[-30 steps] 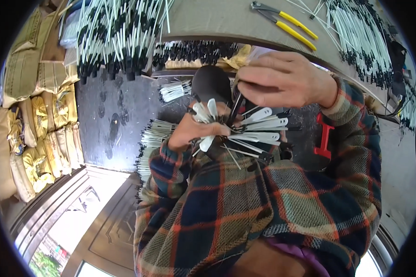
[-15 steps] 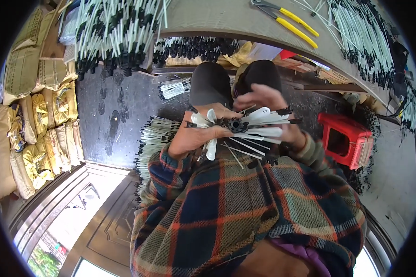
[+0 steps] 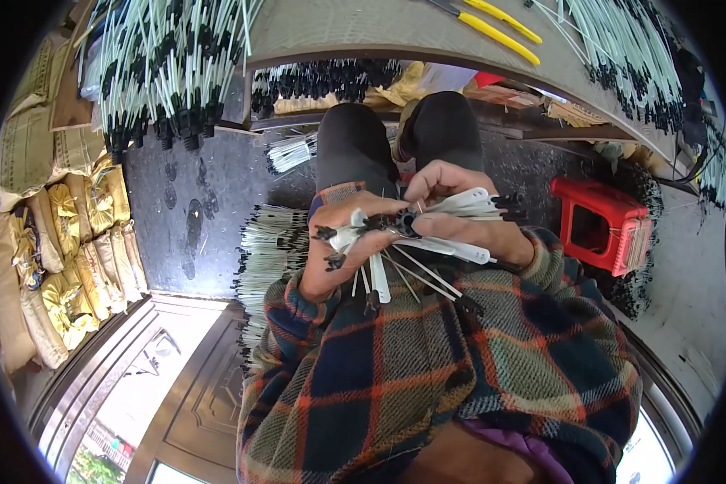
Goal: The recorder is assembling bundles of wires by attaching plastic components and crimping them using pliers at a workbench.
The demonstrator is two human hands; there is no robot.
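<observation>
Over my lap is a round black hub with an open centre, from which white strips and thin pale rods with black ends stick out all around. My left hand is wrapped round its left side, the thumb pressed near the hub. From the right, my right hand pinches beside the hub's rim, forefinger above and thumb below. What sits between those fingertips is too small to make out. Several white strips pass by the right hand, some partly hidden by it.
Ahead, a table carries yellow-handled pliers and piles of black-ended pale rods. More bundled rods lie at my left side. A red plastic stool stands right. Brown and yellow sacks are stacked far left.
My right hand, blurred and spread above the strips before, has come in to the hub and closed its fingertips there. The hub and strips are turned slightly, and the whole view has shifted a little.
</observation>
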